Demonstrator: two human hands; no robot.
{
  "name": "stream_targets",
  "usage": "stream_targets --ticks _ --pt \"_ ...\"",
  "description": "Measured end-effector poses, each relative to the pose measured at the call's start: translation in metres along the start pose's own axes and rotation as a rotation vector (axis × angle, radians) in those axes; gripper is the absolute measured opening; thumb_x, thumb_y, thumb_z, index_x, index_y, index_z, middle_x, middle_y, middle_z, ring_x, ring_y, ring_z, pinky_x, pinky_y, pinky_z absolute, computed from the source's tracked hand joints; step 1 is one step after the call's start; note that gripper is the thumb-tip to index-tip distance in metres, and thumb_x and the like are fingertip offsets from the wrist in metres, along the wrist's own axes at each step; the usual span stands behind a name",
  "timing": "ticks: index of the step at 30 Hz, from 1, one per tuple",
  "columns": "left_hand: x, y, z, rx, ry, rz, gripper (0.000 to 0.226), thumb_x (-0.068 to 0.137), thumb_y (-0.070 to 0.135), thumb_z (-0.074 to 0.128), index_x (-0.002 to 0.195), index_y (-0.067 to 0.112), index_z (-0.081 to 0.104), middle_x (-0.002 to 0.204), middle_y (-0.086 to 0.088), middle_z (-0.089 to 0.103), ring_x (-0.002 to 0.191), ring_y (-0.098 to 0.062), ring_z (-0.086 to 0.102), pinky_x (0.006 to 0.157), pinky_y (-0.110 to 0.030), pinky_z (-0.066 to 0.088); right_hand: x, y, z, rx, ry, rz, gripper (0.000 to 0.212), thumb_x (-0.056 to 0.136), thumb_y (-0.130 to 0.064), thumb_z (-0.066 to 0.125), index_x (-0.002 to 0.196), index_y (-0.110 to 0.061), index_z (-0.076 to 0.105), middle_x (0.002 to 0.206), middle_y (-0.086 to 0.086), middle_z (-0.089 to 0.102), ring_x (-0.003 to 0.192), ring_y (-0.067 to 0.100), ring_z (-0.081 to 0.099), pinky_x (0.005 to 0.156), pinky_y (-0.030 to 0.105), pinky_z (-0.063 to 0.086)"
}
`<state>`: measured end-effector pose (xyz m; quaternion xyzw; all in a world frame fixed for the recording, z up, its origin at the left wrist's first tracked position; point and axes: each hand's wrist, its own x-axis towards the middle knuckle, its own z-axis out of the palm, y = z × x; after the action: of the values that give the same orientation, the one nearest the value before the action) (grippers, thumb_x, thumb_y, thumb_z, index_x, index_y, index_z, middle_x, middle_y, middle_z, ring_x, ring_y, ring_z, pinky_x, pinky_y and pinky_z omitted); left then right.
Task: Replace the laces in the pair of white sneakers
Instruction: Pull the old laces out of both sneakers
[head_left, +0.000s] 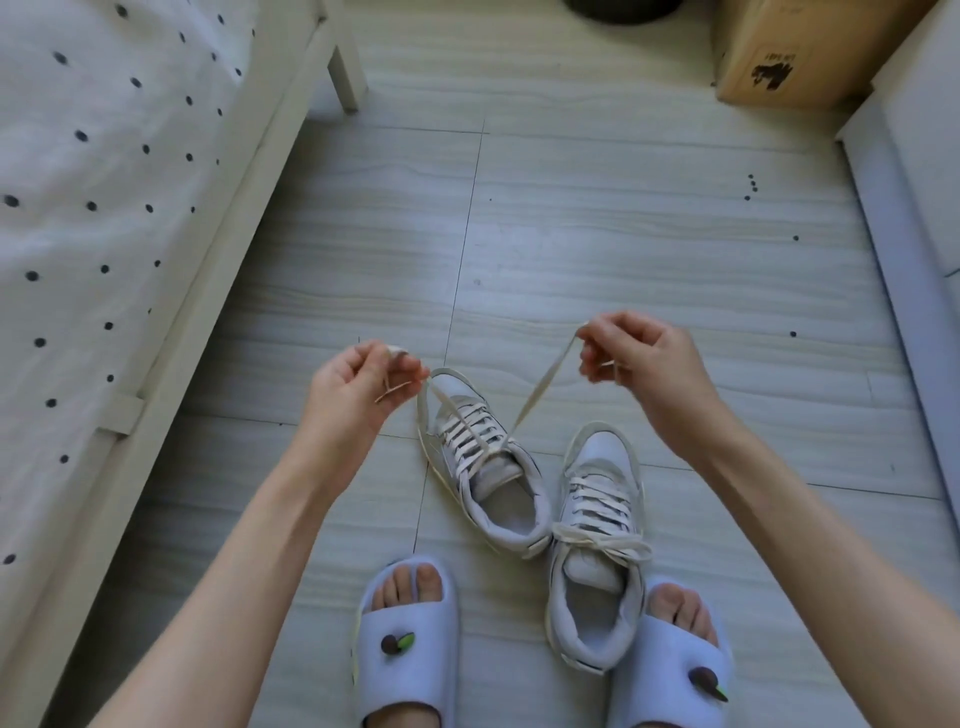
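Note:
Two white sneakers stand on the floor in front of my feet. The left sneaker is laced through its eyelets, and its two cream lace ends run up and apart from its top. My left hand pinches one lace end above and left of this shoe. My right hand pinches the other end above and to the right, pulled taut. The right sneaker sits beside it, laced, with a tied bow at its top.
A bed with a dotted cover and white frame runs along the left. A cardboard box stands at the back right, pale furniture lines the right side. My feet in light slippers are below the shoes.

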<state>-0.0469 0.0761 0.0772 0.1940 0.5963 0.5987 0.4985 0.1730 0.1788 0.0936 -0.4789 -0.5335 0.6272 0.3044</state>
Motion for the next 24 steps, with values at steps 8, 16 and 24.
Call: stream_targets --ticks 8,16,24 --pt "-0.007 -0.097 0.0 0.921 -0.105 -0.17 0.056 0.083 0.019 0.067 0.133 0.013 0.043 0.128 -0.007 0.051 0.111 -0.02 0.051 0.092 -0.026 0.039 -0.005 0.094 0.01 -0.78 -0.173 0.372 0.057 0.09 -0.036 0.058 0.134 -0.003 0.045 0.132 0.014 0.055 0.119 0.027 0.053 0.097 0.033 0.041" --pt "-0.021 -0.118 0.01 0.93 0.029 -0.099 0.047 0.08 -0.002 0.056 0.124 0.015 0.058 0.117 -0.006 0.065 0.096 -0.026 0.064 0.086 -0.031 0.049 -0.019 0.123 0.039 -1.003 -0.28 0.147 0.026 0.09 -0.023 0.048 0.068 -0.01 0.052 0.071 0.012 0.056 0.071 0.03 0.055 0.056 0.033 0.03" --pt "-0.039 -0.004 0.034 0.707 0.132 0.085 0.033 0.082 0.014 0.058 0.113 0.019 0.068 0.094 0.005 0.072 0.068 -0.011 0.07 0.075 -0.041 0.058 -0.035 -0.003 0.03 -0.739 -0.017 -0.012 0.033 0.087 -0.03 0.051 0.065 -0.006 0.055 0.061 0.011 0.052 0.057 0.017 0.043 0.054 0.03 0.031"
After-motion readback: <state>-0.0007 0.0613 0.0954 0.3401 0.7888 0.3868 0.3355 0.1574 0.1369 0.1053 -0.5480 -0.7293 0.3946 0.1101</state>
